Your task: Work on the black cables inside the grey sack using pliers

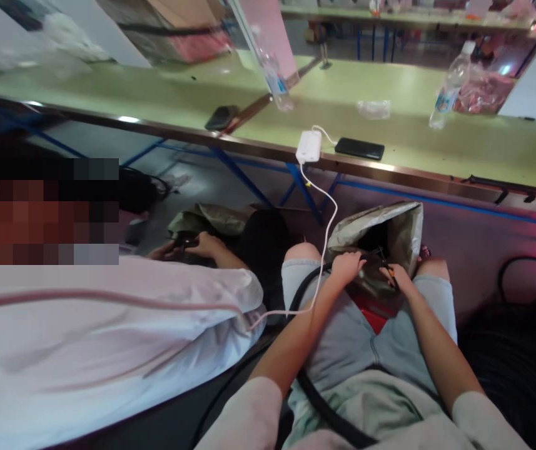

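My left hand [346, 267] is closed around a thick black rubber hose [326, 409], which loops over my left thigh and down across my lap. Close by on the right, my right hand [398, 279] grips a scissors-like tool [393, 274] with black and orange handles. Its thin jaws point up and left, near the held end of the hose; whether they touch it I cannot tell. Both hands are over the near edge of an open beige sack [413, 234] between my knees. The sack's inside is dark.
A green worktable [408, 81] runs ahead, bearing a white power bank [309, 146], a black phone [359, 148] and plastic bottles [448, 90]. A white cable [328, 237] hangs across my left arm. Beside me sits a co-worker in white [108, 350]. Black coils [521, 362] lie right.
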A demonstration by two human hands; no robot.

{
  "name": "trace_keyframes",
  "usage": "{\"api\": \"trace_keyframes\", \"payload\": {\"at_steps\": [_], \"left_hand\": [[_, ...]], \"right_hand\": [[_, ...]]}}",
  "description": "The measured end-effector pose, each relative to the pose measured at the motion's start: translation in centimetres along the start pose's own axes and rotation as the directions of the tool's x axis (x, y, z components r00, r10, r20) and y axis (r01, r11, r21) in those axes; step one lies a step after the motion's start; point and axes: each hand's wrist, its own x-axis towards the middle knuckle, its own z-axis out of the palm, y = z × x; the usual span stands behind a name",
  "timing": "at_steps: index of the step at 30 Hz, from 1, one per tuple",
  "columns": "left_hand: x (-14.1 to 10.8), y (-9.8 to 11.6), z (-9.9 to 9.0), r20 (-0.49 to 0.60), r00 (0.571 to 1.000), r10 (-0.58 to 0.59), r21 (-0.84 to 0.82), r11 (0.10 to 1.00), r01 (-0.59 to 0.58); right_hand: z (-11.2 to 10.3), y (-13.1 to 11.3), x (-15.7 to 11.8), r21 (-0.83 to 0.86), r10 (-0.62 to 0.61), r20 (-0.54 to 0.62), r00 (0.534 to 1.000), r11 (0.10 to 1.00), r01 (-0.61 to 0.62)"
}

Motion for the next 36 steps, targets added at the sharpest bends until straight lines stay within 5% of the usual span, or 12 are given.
{"api": "trace_keyframes", "payload": {"at_steps": [5,10,17,24,36], "left_hand": [[0.6,0.1,0.5,0.037,0.999,-0.038,-0.068,0.997,0.04],[0.5,-0.3,0.8,0.036,0.998,-0.054,-0.07,0.996,0.056],[0.6,-0.6,1.0,0.014,0.988,-0.156,-0.074,0.985,0.156],[0.5,-1.1,1.6,0.046,0.999,0.019,-0.005,1.0,-0.019],[0.4,-0.8,1.3,0.045,0.999,0.013,0.004,1.0,-0.013]], "right_hand": [[-0.3,0.6,-0.4,-0.016,0.054,0.069,0.996,0.998,-0.053],[0.3,0.2,-0.1,-0.095,-0.036,0.097,0.995,0.994,0.045],[1.1,-1.0,0.1,0.0,0.003,0.134,0.991,1.0,-0.003],[0.4,-1.5,-0.1,-0.011,0.012,0.152,0.988,1.0,-0.01],[0.9,-2.6,-0.4,0.01,0.226,0.203,0.953,0.972,-0.233]]}}
